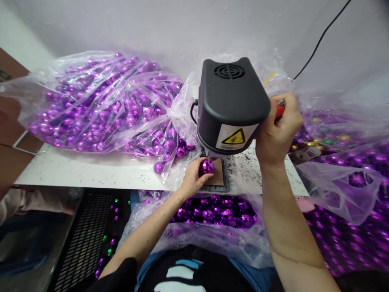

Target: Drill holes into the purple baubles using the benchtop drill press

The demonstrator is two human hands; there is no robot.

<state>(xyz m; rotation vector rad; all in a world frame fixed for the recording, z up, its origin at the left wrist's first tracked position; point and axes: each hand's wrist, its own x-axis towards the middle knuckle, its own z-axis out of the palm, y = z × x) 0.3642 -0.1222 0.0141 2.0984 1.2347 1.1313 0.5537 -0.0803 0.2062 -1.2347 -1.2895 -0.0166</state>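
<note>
A black bench machine [232, 95] with a yellow warning label stands on the white table. My right hand [278, 129] is closed round the red handle [279, 109] on the machine's right side. Below the machine's head, my left hand [194, 176] grips a shiny purple faceted ball [208, 166] between thumb and fingers. The ball is over a brown square board [217, 174] on the machine's base, directly under the tool tip, which is mostly hidden by the head. An open plastic bag of purple balls [212, 213] lies at my lap.
A large clear bag of purple balls [106, 105] fills the table's left. More bagged balls [349, 239] are at the right. Dark shavings dot the white table [246, 170]. A black crate [85, 239] stands lower left, near a person's leg [33, 200]. A black cable [322, 38] hangs by the wall.
</note>
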